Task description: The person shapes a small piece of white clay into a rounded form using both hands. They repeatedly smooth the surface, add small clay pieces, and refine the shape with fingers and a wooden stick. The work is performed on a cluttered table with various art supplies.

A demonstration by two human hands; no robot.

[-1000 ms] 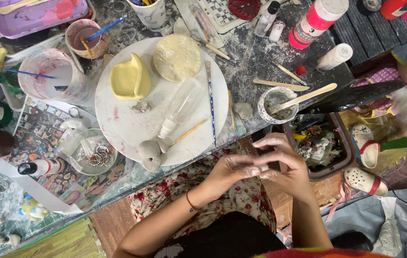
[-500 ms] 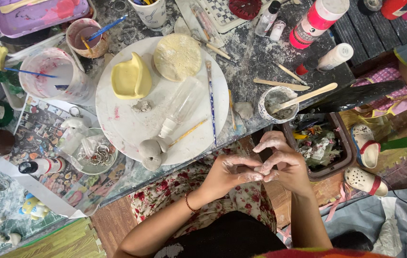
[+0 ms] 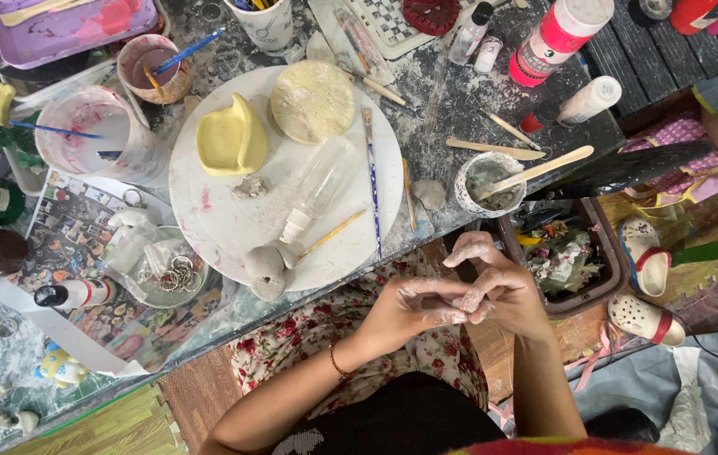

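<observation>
Both hands are pressed together over the lap, just off the near edge of the bench [image 3: 426, 93]. The left hand [image 3: 414, 305] has its fingers laid across the right hand [image 3: 498, 282], whose own fingers curl back over them. Compared with a second ago, when the fingers stood looser and more spread, they have closed in and interlocked, which looks like rubbing or rolling something between the palms. Both are coated in pale grey clay dust. Whether a small lump of clay sits between them I cannot tell; the fingers hide it.

Just beyond the left hand, on the near rim of the round white board [image 3: 224, 219], sits a small grey clay figure [image 3: 268, 268], rounded, with a knob on one side, matte and still soft-looking. A yellow-handled brush [image 3: 332, 234] points toward it and a clear plastic bottle [image 3: 318, 190] lies above. Farther off are a yellow sponge [image 3: 231, 139] and a flat clay disc [image 3: 313, 101].
</observation>
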